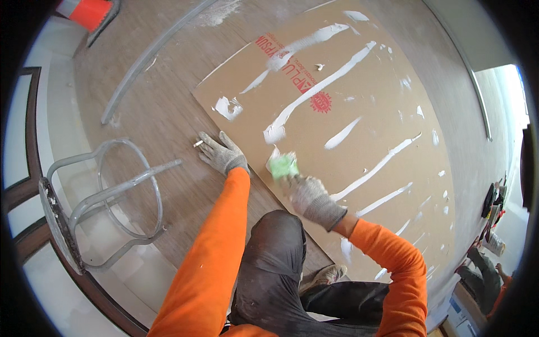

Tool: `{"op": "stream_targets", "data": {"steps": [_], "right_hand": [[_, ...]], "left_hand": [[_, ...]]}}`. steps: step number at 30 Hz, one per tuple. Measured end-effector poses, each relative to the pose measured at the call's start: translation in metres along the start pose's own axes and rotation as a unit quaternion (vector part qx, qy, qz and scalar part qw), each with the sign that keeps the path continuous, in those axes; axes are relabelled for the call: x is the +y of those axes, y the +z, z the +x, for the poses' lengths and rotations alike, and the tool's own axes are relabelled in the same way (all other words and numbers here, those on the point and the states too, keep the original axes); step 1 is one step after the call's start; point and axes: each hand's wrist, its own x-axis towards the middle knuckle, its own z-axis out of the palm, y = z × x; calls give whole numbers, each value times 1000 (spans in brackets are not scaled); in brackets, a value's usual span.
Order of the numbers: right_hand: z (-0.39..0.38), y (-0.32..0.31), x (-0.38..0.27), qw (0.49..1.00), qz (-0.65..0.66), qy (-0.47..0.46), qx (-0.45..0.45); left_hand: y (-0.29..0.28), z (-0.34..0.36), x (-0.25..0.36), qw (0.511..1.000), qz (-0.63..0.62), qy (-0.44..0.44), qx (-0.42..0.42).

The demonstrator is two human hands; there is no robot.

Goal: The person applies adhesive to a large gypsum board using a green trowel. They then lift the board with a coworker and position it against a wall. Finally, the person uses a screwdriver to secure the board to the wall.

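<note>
My left hand [223, 154], in a grey knit glove, rests with fingers stretched along the edge of a brown plasterboard sheet [387, 121]. A white cigarette [198, 144] sticks out between those fingers. My right hand [312, 197], gloved the same way, is closed around a green putty knife [284, 165], smeared by motion. Its blade is over the board's near left part, beside a dab of white putty [273, 153]. Long white putty strokes [331, 80] run across the sheet, along with several smaller smears.
A grey metal stool [129, 185] lies tipped over at left. Beyond it a long metal strip [147, 53] lies on the wooden floor, with an orange cone [90, 12] at the far left. Another person [484, 275] is at the right edge, near dark items [491, 199].
</note>
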Motion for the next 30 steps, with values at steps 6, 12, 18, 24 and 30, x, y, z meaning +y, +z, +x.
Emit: {"op": "stream_targets", "data": {"steps": [6,12,18,24,30], "right_hand": [[15,-95,44,983,-24,92,157],[16,-9,63,981,-117,114,107],[-106,24,-27,992,52,64,95],[-189,-38,8,912,330,203,137],[-334,31,96,343,727,376,461]], "left_hand": [[19,3,-18,998,22,21,51],[26,-4,-15,998,41,25,42],[28,-5,-23,992,87,49,77],[19,-10,-18,1000,18,-2,-8],[27,-11,-18,999,47,5,6]]}}
